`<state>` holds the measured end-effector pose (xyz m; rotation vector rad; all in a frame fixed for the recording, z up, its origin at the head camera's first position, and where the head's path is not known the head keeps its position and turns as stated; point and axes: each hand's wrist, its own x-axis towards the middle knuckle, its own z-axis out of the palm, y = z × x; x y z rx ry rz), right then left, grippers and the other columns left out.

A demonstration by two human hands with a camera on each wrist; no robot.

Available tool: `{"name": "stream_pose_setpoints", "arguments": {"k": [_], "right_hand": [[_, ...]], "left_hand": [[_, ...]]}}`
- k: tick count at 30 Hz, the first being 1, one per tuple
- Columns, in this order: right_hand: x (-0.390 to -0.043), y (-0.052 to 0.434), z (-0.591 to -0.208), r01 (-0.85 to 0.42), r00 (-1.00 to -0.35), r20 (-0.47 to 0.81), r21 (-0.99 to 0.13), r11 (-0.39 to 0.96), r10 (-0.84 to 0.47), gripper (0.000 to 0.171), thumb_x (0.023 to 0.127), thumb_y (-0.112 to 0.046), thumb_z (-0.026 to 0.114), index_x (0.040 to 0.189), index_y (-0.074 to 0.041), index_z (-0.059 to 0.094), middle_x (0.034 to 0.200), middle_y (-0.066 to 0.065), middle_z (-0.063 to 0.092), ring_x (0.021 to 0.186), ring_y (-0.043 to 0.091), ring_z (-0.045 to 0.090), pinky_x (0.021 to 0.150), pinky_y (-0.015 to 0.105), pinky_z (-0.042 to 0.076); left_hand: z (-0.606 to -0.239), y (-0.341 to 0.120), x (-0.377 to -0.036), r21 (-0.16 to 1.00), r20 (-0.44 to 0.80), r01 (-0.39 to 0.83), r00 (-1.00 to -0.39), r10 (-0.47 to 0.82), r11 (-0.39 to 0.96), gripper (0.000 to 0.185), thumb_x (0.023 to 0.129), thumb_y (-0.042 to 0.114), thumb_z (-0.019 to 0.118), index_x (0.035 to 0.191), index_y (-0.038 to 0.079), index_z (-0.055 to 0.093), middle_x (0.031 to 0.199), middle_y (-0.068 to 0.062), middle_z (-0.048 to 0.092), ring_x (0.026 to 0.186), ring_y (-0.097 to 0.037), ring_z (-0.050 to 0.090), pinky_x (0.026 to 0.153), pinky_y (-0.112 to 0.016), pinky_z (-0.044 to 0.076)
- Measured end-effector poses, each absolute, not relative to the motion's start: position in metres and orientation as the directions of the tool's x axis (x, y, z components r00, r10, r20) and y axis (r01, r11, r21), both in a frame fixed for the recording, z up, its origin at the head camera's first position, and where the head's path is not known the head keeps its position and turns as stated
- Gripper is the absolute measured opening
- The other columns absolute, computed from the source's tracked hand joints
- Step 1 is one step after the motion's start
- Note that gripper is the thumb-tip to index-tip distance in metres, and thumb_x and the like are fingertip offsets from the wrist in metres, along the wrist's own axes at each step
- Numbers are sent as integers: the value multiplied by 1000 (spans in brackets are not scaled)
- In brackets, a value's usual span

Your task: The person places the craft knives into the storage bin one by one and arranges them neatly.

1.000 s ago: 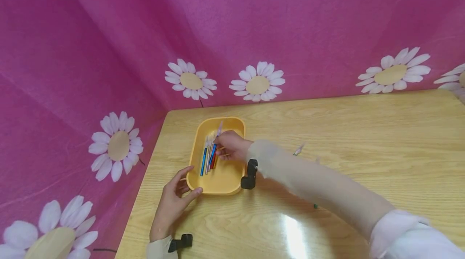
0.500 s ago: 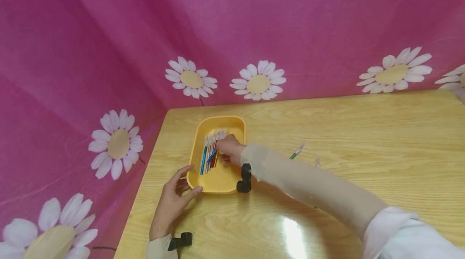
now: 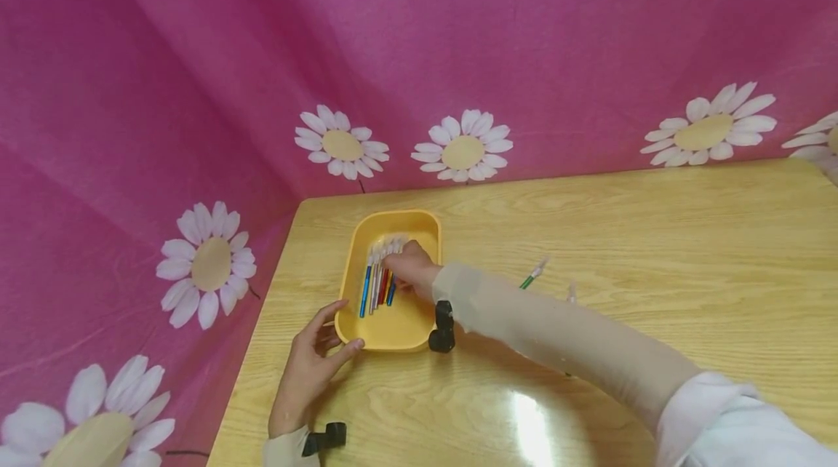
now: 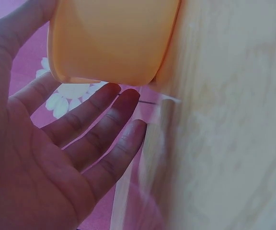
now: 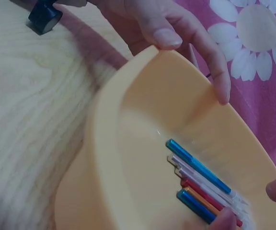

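Observation:
Several craft knives point(image 5: 200, 194) with metallic blue, silver, red and gold handles and clear caps lie side by side in the yellow plastic tray point(image 3: 396, 329). My left hand point(image 3: 308, 372) holds the tray's near left corner, thumb and index finger over the rim; in the left wrist view its other fingers spread outside the wall. Reaching inside, my right hand point(image 3: 414, 268) is over the capped ends. In the right wrist view its thumb tip touches the row beside a blue knife point(image 5: 195, 206), with another fingertip apart from it. The head view hides part of the row behind that hand.
On the wooden table point(image 3: 655, 249) to the right lies a green-handled craft knife point(image 3: 533, 274). A clear cap point(image 3: 572, 294) shows beyond the right forearm, which hides what is under it. A pink flowered curtain point(image 3: 556, 52) borders the table at the back and left.
The blue craft knife under my right hand was slanted across the others and now lies parallel, at the row's right end. My left hand and the tray have stayed put.

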<state>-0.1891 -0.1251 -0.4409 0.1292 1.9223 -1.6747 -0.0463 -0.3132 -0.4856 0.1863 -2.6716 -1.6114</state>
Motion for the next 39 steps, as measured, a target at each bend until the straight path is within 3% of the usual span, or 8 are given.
{"name": "stream_pose_setpoints", "arguments": {"k": [4, 10, 14, 20, 24, 31, 35, 39], "right_hand": [[-191, -125, -440, 434, -820, -480, -876, 209, -313, 29, 96, -10, 59, 119, 3, 49, 73, 2, 46, 56, 14, 41, 56, 28, 41], [-188, -123, -432, 446, -812, -486, -874, 192, -325, 60, 99, -16, 60, 151, 3, 37, 100, 14, 58, 70, 17, 49, 62, 29, 48], [-184, -117, -420, 428, -817, -447, -893, 137, -364, 65, 100, -17, 62, 156, -1, 33, 116, 16, 60, 80, 20, 53, 60, 28, 47], [-185, -84, -400, 284, -838, -346, -937, 205, -422, 45, 101, -19, 64, 143, -7, 50, 115, 11, 66, 76, 17, 60, 58, 25, 49], [-189, -44, -401, 135, -871, -249, -951, 280, -424, 32, 100, -15, 63, 131, -5, 59, 105, 10, 71, 71, 15, 61, 58, 26, 48], [-188, 44, -432, -68, -909, -116, -907, 415, -401, 22, 102, -14, 59, 119, 0, 65, 100, 19, 71, 77, 21, 63, 62, 27, 52], [-180, 88, -445, -158, -914, -65, -851, 501, -400, 15, 102, -15, 61, 103, -2, 69, 91, 13, 69, 71, 15, 58, 58, 26, 49], [-167, 123, -453, -176, -906, -86, -815, 553, -415, 18, 102, -16, 62, 87, -6, 63, 75, 6, 64, 60, 10, 53, 52, 26, 46]], "left_hand": [[-485, -314, -46, 885, -14, -53, -996, -87, 463, 69, 86, 14, 86, 148, 18, 56, 145, -15, 63, 117, -31, 70, 95, -19, 57], [-484, -313, -44, 885, -25, -64, -996, -91, 461, 69, 87, 14, 86, 148, 17, 56, 146, -17, 62, 117, -32, 70, 94, -17, 57], [-485, -311, -43, 885, -41, -83, -994, -101, 459, 68, 87, 16, 85, 148, 18, 56, 147, -15, 62, 118, -32, 69, 94, -15, 56], [-485, -313, -43, 891, -34, -73, -995, -94, 448, 68, 87, 15, 86, 148, 18, 56, 145, -16, 63, 117, -31, 69, 95, -18, 57], [-486, -314, -44, 891, -34, -74, -995, -97, 448, 69, 86, 15, 86, 148, 19, 56, 145, -14, 63, 117, -30, 69, 96, -20, 57], [-485, -314, -46, 888, -31, -72, -995, -96, 454, 69, 86, 16, 87, 148, 18, 56, 145, -15, 63, 117, -30, 69, 96, -19, 57], [-485, -313, -45, 882, -24, -68, -995, -101, 467, 69, 86, 14, 86, 148, 17, 56, 146, -16, 62, 116, -31, 69, 94, -17, 56], [-485, -312, -45, 883, -38, -84, -993, -109, 462, 69, 86, 14, 86, 148, 17, 56, 147, -14, 62, 116, -29, 69, 95, -17, 56]]}}
